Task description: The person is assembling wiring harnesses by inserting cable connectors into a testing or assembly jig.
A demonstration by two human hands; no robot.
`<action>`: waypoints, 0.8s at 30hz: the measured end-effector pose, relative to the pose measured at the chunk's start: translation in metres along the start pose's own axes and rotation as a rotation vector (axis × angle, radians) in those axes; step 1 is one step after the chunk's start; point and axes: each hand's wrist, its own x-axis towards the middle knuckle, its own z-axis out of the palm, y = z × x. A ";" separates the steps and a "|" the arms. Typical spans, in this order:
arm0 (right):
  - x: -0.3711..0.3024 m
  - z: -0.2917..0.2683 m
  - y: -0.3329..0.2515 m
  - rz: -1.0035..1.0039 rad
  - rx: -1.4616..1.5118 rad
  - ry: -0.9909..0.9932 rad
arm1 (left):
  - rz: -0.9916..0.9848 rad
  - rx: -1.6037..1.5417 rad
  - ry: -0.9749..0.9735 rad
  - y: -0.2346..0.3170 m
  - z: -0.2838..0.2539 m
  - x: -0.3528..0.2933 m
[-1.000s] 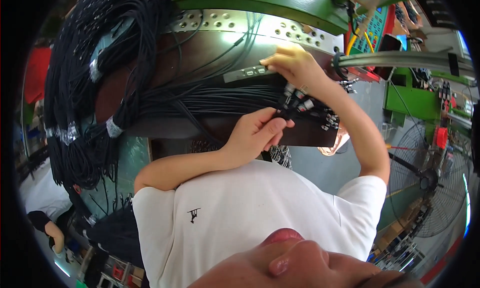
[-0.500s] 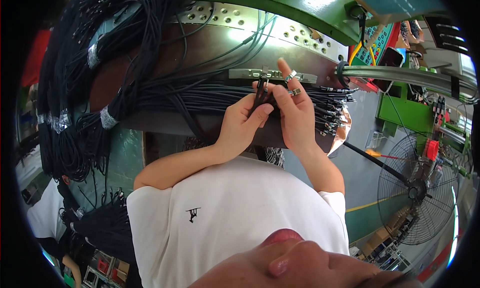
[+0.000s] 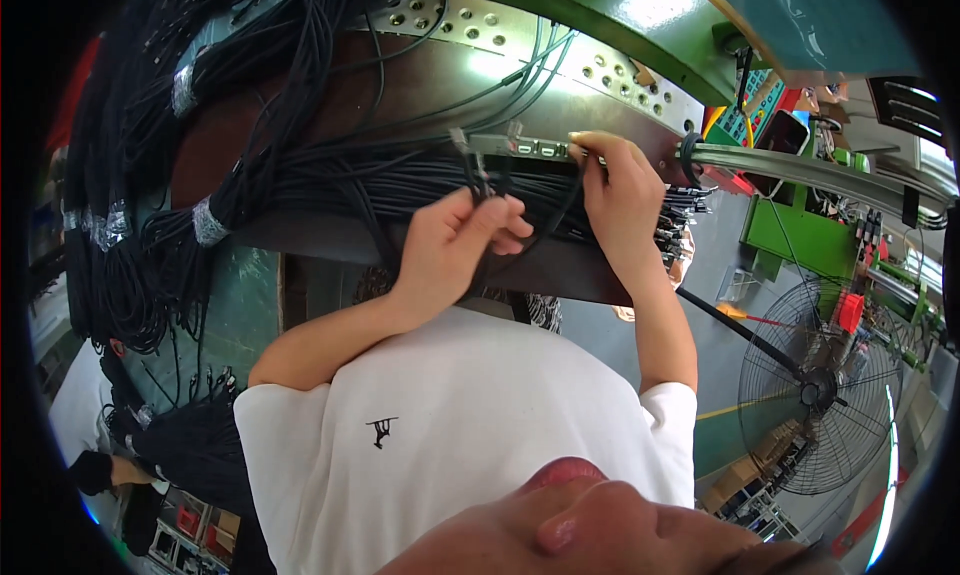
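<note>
My left hand (image 3: 452, 243) is closed around a few black cables (image 3: 484, 187) whose metal connector ends stick up past the fingers, blurred by motion. Farther right, my right hand (image 3: 625, 190) pinches the end of one black cable (image 3: 566, 207) at the slotted metal fixture (image 3: 522, 147). The fingers hide that cable's connector and the fixture's right end, so I cannot tell whether it sits in a slot. From the right hand the cable curves down toward the left hand. Below both hands, a thick bundle of black cables (image 3: 385, 187) lies across the brown work surface.
Coiled black cables (image 3: 140, 265) hang at the left, tied with clear wrap (image 3: 208, 223). A perforated metal plate (image 3: 470, 27) and green machine frame (image 3: 600, 5) stand at the far side. At right are a metal rail (image 3: 800, 160) and a caged fan (image 3: 815, 385).
My right hand has drawn away from the left with one cable and closed its fingers at the fixture. My left hand has shifted left, still holding cables.
</note>
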 end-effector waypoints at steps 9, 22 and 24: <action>0.017 0.020 -0.008 0.002 0.260 -0.208 | -0.185 -0.240 -0.143 0.009 -0.001 0.001; 0.015 0.012 -0.007 -0.075 0.108 -0.242 | -0.213 -0.214 -0.172 0.008 0.002 0.002; 0.013 0.006 -0.007 -0.316 -0.002 -0.042 | -0.208 -0.214 -0.167 0.007 0.002 0.005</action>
